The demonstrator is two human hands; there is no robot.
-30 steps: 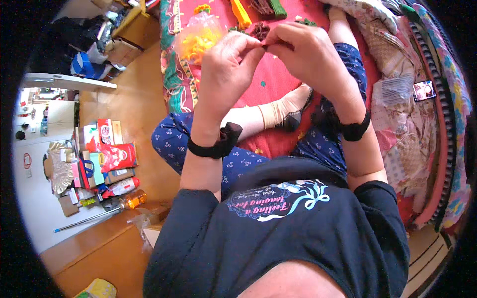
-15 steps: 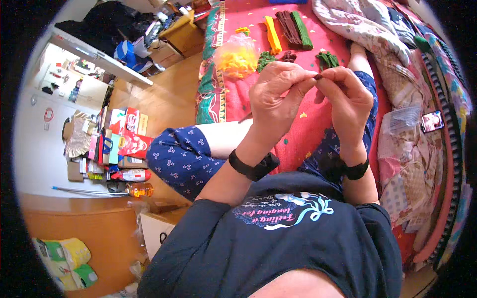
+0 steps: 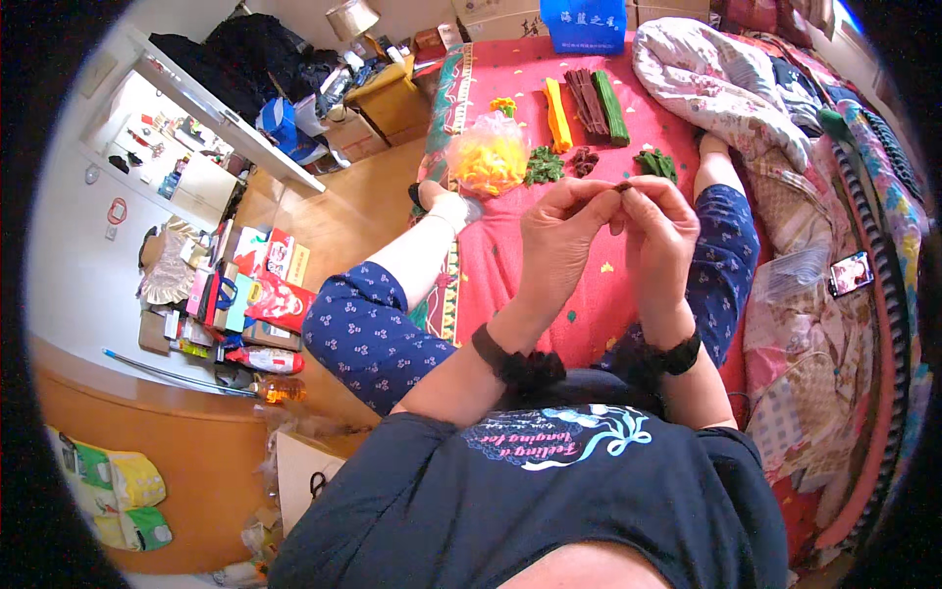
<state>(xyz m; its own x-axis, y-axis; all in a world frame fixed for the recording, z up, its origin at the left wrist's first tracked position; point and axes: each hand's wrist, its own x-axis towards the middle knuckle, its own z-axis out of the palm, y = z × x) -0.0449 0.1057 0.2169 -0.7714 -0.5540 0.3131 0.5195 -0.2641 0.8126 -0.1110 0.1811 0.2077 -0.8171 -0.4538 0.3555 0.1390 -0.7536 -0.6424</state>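
Observation:
Above the red bedspread [image 3: 530, 275], my left hand [image 3: 557, 243] and my right hand [image 3: 667, 236] meet at the fingertips. Both pinch one small dark brown fuzzy piece [image 3: 623, 187], seemingly a bit of chenille stem; the fingers cover most of it. Beyond them lie small heaps: green pieces [image 3: 543, 166], brown pieces [image 3: 585, 161] and darker green pieces [image 3: 654, 165]. Farther off are bundles of yellow chenille stems [image 3: 557, 116], brown stems [image 3: 587, 103] and green stems [image 3: 610, 108]. A clear plastic bag [image 3: 489, 162] of yellow pieces sits to their left.
A blue bag [image 3: 584, 27] stands at the bed's far end. On the right are a rumpled floral quilt [image 3: 716, 88], a clear plastic packet [image 3: 793, 275] and a phone [image 3: 851, 274]. Boxes and packages [image 3: 275, 270] crowd the floor at left, beside my bent leg.
My view has tilted up, bringing more of the bed's far end and the blue bag into sight. Both hands sit lower in the picture, still pinching the brown piece together.

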